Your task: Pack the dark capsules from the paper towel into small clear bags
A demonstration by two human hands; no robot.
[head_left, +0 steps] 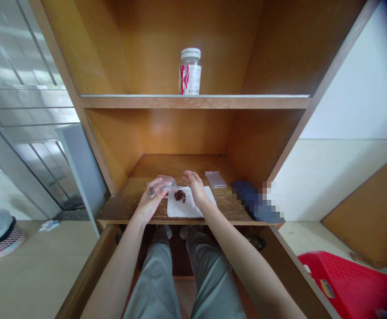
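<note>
On the worn cabinet board (123,204), my left hand (148,204) grips a small clear bag (171,182) between thumb and fingers. My right hand (196,189) hovers above the napkin with its fingers apart and loosely curled, nothing visible in them. Just beside the bag, a small heap of reddish-brown pieces (179,196) lies on the white napkin (187,210). From here I judge the work partway along: the bag is in hand, but these pieces lie outside it, and I cannot make out how much it contains. A second clear bag (215,179) lies flat past my right hand, apparently unused. Farther right is a dark blue item (255,201), partly blurred; on the upper shelf (246,103) stands a white-capped jar (190,73).
</note>
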